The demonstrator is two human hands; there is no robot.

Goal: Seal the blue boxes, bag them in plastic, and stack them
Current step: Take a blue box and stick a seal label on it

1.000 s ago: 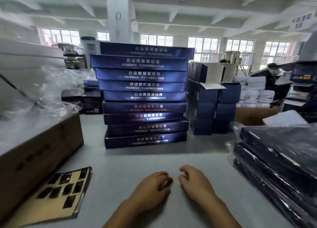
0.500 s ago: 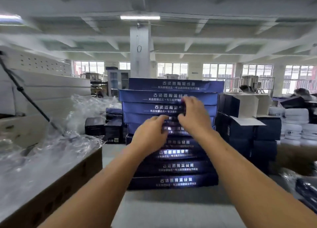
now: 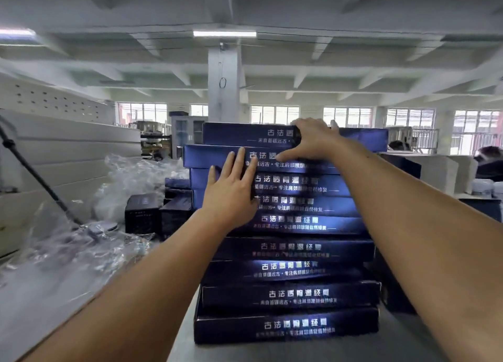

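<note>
By my judgement bagging is all still ahead: the stack of blue boxes (image 3: 288,296) looks unwrapped, the left hand (image 3: 231,192) pressing flat-fingered on its front, the right hand (image 3: 315,141) clasping the top box (image 3: 245,135) between fingers and thumb, and loose plastic bags (image 3: 130,182) lying left of both.

Blue boxes (image 3: 288,296): nine flat, long, dark-blue cartons with white lettering along the near side, lying level in one uneven column on the counter (image 3: 394,348). The top box (image 3: 245,134) sits shifted right. The second box (image 3: 206,156) juts left. The lowest two are set slightly nearer.
</note>
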